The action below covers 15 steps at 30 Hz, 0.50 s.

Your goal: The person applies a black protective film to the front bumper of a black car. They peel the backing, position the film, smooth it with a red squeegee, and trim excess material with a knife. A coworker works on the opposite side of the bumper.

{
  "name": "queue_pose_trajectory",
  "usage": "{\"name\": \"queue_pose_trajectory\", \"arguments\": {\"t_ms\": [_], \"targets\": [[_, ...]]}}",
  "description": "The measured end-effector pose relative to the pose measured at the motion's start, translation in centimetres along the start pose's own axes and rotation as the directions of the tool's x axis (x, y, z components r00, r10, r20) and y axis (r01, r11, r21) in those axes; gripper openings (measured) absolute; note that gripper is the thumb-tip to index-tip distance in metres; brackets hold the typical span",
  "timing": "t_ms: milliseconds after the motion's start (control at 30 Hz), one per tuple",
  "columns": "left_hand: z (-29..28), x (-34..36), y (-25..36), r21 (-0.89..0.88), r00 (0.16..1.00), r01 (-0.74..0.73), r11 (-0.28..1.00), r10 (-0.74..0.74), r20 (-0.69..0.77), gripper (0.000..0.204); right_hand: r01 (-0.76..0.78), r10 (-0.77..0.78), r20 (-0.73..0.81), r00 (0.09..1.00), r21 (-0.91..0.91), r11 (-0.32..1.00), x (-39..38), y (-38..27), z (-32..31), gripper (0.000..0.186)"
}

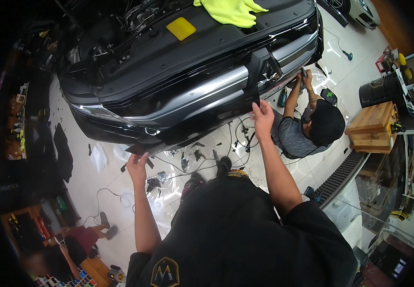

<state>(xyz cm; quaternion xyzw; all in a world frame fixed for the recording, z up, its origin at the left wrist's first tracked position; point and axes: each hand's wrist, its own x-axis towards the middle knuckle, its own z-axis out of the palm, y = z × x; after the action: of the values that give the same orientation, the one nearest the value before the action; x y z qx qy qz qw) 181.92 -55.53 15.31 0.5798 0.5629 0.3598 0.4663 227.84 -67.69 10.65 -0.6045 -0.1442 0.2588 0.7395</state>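
A sheet of dark, glossy film (207, 118) stretches between my hands along the front of a black car (154, 76). My left hand (137, 163) is closed, pinching the film's lower left corner below the headlight. Farther right and higher, my right hand (263, 116) grips the film's edge between thumb and fingers, just below the emblem (268, 74). Behind the film runs the silver grille trim (207, 91). The fingertips are partly hidden by the film.
A crouching co-worker (307, 129) works at the bumper to my right. A yellow pad (181, 28) and a neon cloth (231, 12) lie on the car's front. Film scraps (199, 154) and a cable (207, 167) litter the floor. A wooden crate (372, 126) stands at right.
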Motion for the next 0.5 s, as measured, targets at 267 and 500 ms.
{"name": "queue_pose_trajectory", "arguments": {"t_ms": [267, 500], "targets": [[0.9, 4.6, 4.2, 0.090, 0.994, -0.020, 0.996, 0.010, 0.112, 0.027, 0.407, -0.470, 0.055, 0.881, -0.596, 0.693, 6.5, -1.8, 2.9, 0.030], [-2.9, -4.1, -0.2, -0.033, 0.971, 0.125, 0.992, -0.116, 0.209, 0.027, 0.092, -0.089, 0.023, 0.996, -0.220, 0.971, -3.5, 3.7, -2.6, 0.018]]}}
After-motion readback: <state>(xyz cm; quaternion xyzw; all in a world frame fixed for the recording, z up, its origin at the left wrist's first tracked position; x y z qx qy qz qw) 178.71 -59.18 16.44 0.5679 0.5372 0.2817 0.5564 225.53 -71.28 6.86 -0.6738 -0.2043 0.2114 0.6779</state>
